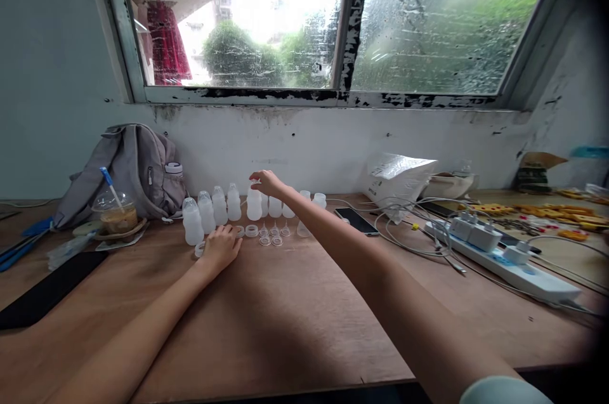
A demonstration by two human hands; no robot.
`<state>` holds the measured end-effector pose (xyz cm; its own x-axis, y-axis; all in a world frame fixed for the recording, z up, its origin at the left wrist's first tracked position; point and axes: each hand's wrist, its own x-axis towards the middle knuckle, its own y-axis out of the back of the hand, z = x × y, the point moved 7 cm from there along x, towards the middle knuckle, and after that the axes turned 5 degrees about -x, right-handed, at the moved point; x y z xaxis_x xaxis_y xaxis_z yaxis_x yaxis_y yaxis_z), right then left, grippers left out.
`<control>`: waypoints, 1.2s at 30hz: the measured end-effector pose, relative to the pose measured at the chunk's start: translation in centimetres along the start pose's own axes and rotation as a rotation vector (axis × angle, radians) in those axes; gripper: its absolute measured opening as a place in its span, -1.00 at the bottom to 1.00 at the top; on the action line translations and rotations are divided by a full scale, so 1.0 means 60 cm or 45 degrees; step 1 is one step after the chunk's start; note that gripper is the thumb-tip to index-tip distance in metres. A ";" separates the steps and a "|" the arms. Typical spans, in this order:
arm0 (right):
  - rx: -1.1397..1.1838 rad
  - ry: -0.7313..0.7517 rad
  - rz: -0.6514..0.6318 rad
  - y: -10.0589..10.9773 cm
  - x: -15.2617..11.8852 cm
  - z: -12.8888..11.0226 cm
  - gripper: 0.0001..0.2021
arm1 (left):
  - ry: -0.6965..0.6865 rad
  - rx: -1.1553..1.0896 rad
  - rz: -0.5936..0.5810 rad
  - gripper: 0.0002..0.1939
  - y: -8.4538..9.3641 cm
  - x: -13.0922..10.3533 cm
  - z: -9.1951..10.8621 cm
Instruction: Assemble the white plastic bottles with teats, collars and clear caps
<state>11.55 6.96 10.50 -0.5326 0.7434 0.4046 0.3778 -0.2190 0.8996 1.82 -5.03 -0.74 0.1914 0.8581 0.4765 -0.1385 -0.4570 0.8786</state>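
Observation:
My right hand (267,182) reaches forward with its fingers closed around the top of a frosted white baby bottle (254,206), which stands upright in the back row. Lying on the table, my left hand (221,248) has its fingers stretched out beside a few white collar rings (252,231). One ring (200,249) sits left of that hand. Several capped baby bottles (192,223) stand in a row to the left. More bottles (319,200) are on the right, partly behind my right forearm. Clear silicone nipples (275,231) stand in front of the row, with flat clear discs (264,241) nearby.
At left are a grey backpack (128,169), an iced drink cup (118,217) and a black mat (50,288). To the right lie a phone (356,221), a silver bag (399,179), tangled cables and a power strip (504,264). A wall with a window rises behind.

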 end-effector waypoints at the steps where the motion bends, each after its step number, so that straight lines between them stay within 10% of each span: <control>1: -0.008 0.000 -0.002 -0.012 0.009 0.002 -0.71 | 0.016 0.016 -0.010 -0.75 -0.001 0.000 -0.002; 13: -0.075 -0.069 -0.027 -0.095 0.066 0.016 -0.67 | 0.069 0.090 -0.066 -0.71 -0.010 0.006 -0.019; 36: 0.020 -0.038 0.081 -0.086 0.058 0.023 -0.64 | 0.038 -0.023 -0.097 -0.76 -0.022 0.006 -0.044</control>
<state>8.75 11.56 7.03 -0.4847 0.7467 0.4555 0.4223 -0.2563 0.8695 -0.47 -3.48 -1.82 0.1732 0.8969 0.4070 -0.1423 -0.3861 0.9114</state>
